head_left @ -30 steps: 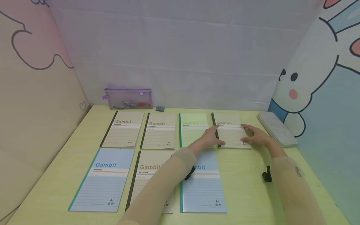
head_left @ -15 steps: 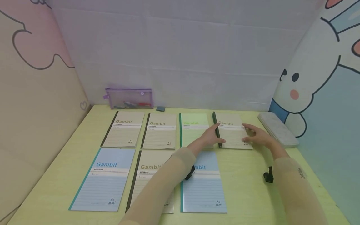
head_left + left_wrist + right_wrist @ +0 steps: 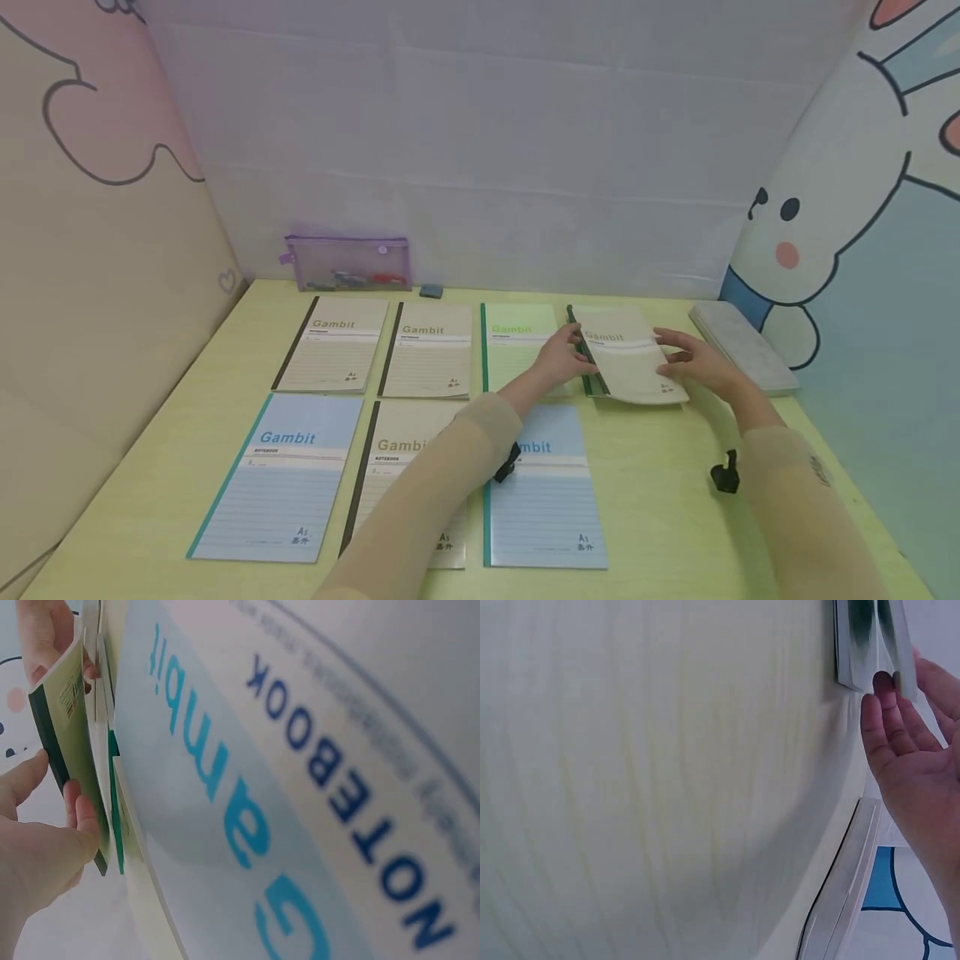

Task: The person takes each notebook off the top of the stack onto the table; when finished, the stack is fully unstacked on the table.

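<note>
A beige notebook (image 3: 626,362) with a dark spine is raised and tilted at the back right in the head view, its lower edge bowed. My left hand (image 3: 558,360) pinches its spine side; the left wrist view has thumb and fingers on either face of the notebook (image 3: 71,720). At the opposite edge my right hand (image 3: 699,364) grips it, fingers on the underside in the right wrist view. Beneath lies another notebook with a green spine (image 3: 592,386), mostly covered. A pale green notebook (image 3: 517,325) lies just left, partly behind my left hand.
Two beige notebooks (image 3: 423,350) continue the back row leftward. In front are blue notebooks (image 3: 277,475) and another beige one (image 3: 393,433), partly under my left arm. A purple pencil case (image 3: 351,262), a small dark eraser-like block (image 3: 431,291) and a pale slab (image 3: 742,346) stand farther back.
The beige notebook has come up off the one below and shifted slightly right and nearer, exposing a green spine. My right hand has moved a little right with it.
</note>
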A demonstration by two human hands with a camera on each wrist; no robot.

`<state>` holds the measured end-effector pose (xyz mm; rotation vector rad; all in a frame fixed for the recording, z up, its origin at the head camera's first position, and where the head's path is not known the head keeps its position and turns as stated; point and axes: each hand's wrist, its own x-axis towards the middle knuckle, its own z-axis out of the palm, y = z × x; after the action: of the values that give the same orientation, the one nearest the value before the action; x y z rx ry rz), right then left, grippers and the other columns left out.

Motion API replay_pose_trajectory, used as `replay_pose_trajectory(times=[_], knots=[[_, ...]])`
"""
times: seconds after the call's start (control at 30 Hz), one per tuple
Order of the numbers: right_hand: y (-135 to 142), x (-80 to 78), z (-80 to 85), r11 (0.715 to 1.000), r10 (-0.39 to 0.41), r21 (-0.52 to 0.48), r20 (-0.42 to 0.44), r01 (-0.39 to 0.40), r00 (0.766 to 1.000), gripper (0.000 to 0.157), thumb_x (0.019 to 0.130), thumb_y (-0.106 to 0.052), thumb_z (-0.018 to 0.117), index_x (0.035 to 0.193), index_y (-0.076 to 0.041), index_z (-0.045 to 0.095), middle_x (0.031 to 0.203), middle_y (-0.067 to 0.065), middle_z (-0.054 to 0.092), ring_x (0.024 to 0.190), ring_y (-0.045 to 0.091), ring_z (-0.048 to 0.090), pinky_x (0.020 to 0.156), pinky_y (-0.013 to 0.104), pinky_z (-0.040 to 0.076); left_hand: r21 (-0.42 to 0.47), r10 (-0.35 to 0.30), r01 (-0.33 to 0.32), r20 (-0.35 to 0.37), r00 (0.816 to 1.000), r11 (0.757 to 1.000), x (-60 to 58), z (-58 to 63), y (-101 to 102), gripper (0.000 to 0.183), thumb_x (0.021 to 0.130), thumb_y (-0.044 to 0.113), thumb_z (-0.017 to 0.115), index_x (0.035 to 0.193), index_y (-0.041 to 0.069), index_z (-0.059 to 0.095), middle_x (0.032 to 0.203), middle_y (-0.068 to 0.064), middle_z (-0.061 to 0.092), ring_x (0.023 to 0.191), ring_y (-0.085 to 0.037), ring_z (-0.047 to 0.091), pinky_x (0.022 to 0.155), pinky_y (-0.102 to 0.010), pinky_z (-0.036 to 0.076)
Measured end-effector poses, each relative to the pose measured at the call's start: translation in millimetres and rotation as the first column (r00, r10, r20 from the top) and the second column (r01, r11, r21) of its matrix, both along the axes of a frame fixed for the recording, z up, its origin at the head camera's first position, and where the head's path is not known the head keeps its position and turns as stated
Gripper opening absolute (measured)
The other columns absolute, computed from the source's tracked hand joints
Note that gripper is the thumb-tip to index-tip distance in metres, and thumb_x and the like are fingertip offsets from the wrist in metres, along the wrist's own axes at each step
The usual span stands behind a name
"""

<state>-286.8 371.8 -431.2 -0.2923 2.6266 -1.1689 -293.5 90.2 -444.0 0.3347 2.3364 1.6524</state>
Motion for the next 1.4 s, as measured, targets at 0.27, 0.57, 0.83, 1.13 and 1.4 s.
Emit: replay_pose_trajectory(times=[0.27, 0.57, 0.83, 1.13, 1.4], knots=[[0.8, 6.2, 17.5, 1.0, 0.012, 0.022, -0.004, -0.012, 1.0, 0.078, 0.09, -0.028, 0.065, 0.151, -0.011, 0.019, 0.151, 0.021, 0.025, 0.114, 0.026, 0.046, 0.082, 0.019, 0.045, 0.057, -0.019, 0.016, 0.038, 0.999, 0.998, 0.8, 6.3, -5.2, 0.088, 0.073, 0.006, 0.08, 0.147, 0.016, 0.033, 0.137, -0.01, 0.048, 0.093, -0.015, 0.063, 0.076, -0.027, 0.053], [-3.5, 22.3, 46.2, 0.994, 0.037, 0.106, -0.032, -0.033, 0.999, 0.077, 0.087, -0.03, 0.068, 0.149, -0.01, 0.027, 0.136, 0.021, 0.04, 0.092, 0.014, 0.053, 0.074, 0.024, 0.047, 0.042, -0.106, 0.106, 0.013, 0.994, 0.994, 5.4, 18.6, -14.7, 0.091, 0.071, 0.006, 0.081, 0.147, 0.019, 0.032, 0.131, -0.005, 0.052, 0.091, -0.011, 0.063, 0.078, -0.027, 0.052], [-5.6, 43.6, 59.8, 0.996, 0.068, 0.063, -0.002, -0.067, 0.998, 0.08, 0.082, -0.022, 0.074, 0.149, -0.012, 0.03, 0.107, 0.016, 0.05, 0.079, 0.012, 0.057, 0.066, 0.034, 0.054, 0.032, -0.116, 0.117, -0.031, 0.993, 0.993, 27.6, 26.9, -19.5, 0.085, 0.071, 0.005, 0.082, 0.143, 0.021, 0.04, 0.115, 0.0, 0.057, 0.082, -0.008, 0.066, 0.069, -0.022, 0.052], [-8.8, 77.9, 63.1, 0.978, 0.166, 0.152, -0.183, -0.139, 0.969, 0.074, 0.081, -0.019, 0.075, 0.143, -0.005, 0.037, 0.097, 0.009, 0.057, 0.076, 0.011, 0.057, 0.062, 0.022, 0.049, -0.043, -0.168, 0.166, -0.06, 0.984, 0.985, 58.4, 28.2, -19.4, 0.08, 0.069, 0.005, 0.083, 0.138, 0.022, 0.045, 0.094, 0.007, 0.057, 0.069, -0.005, 0.061, 0.065, -0.02, 0.049], [-7.8, 103.5, 52.4, 0.973, 0.201, 0.163, -0.228, -0.166, 0.953, 0.074, 0.079, -0.016, 0.077, 0.142, -0.007, 0.038, 0.087, 0.003, 0.051, 0.066, 0.01, 0.049, 0.054, 0.022, 0.042, -0.078, -0.246, 0.239, -0.089, 0.965, 0.968, 80.9, 20.8, -23.0, 0.075, 0.071, 0.01, 0.082, 0.136, 0.022, 0.046, 0.087, 0.008, 0.057, 0.067, -0.003, 0.06, 0.06, -0.02, 0.048]])
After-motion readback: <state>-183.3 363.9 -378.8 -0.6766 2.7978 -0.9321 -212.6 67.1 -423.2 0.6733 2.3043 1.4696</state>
